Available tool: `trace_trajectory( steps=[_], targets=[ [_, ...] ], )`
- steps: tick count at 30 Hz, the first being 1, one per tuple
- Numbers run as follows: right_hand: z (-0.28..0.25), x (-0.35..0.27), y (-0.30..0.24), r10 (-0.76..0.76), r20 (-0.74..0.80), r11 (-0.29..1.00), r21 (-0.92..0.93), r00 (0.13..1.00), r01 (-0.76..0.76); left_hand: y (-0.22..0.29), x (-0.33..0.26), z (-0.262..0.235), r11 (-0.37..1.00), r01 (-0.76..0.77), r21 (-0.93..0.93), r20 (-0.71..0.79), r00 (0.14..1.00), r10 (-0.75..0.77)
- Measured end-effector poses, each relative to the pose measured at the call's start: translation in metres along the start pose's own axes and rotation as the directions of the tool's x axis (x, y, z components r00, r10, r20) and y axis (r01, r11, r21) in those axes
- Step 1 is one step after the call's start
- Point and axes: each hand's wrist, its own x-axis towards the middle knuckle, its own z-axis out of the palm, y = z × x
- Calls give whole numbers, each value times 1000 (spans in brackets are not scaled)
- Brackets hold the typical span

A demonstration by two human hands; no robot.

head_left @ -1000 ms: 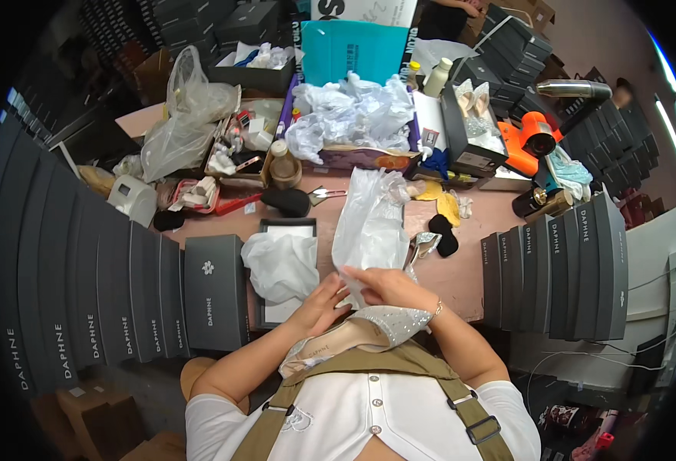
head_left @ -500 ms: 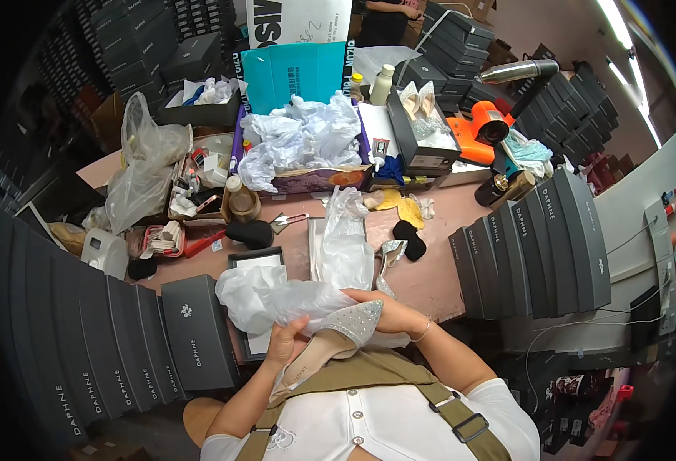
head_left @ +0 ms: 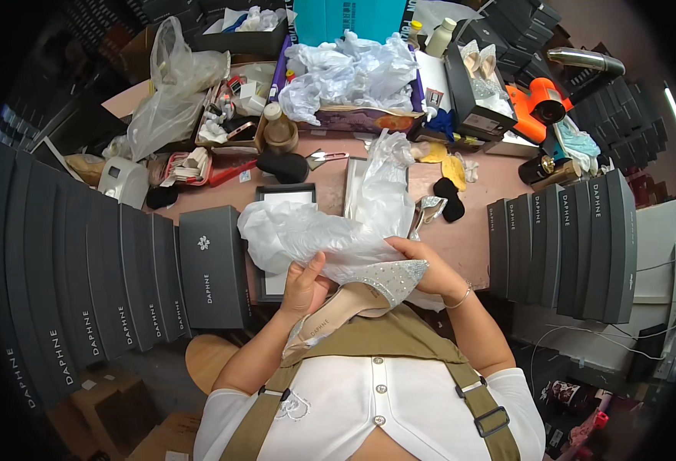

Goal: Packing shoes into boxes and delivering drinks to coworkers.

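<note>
A crumpled sheet of white tissue paper (head_left: 299, 232) spreads across both my hands at the near edge of the table. My left hand (head_left: 305, 290) is closed on its lower edge, thumb on top. At the paper's right end, my right hand (head_left: 432, 270) is closed too, fingers partly hidden behind paper and shoe. A pointed, silvery shoe (head_left: 391, 281) with sparkling stones leans against my apron, its toe in front of my right palm and its beige insole facing up. Beyond the hands, more tissue (head_left: 380, 188) lies in an open box, beside another sparkly shoe (head_left: 428, 212).
Dark grey shoe boxes stand in rows at left (head_left: 211, 261) and right (head_left: 576, 246). An open shallow box (head_left: 275, 292) lies under the paper. Farther back are snips (head_left: 328, 156), a paper-filled carton (head_left: 353, 121), a boxed pair of shoes (head_left: 478, 61) and an orange blower (head_left: 545, 100).
My view has tipped downward and shifted left, so the table's things sit higher and farther right. Both hands keep hold of the tissue paper, which is spread a little more; the shoe stays between them.
</note>
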Motion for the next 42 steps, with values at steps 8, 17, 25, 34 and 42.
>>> trace_trajectory(
  steps=[8,17,25,34,42],
  targets=[
    [0,-17,-1,-82,-60,988,-137,995,73,15,-2,9,825,62,561,346,888,-302],
    [-4,-42,-1,87,-167,996,-14,982,-91,15,-2,6,700,127,703,173,924,-341],
    [0,-44,13,-12,-194,994,-108,981,-9,13,6,16,547,127,827,160,880,-447],
    [-4,-49,16,-142,-294,987,-117,945,112,-4,8,5,635,-86,768,322,908,-266],
    [-58,-42,-7,-63,21,996,-56,998,64,24,-4,31,269,-224,937,308,893,-329]
  ],
)
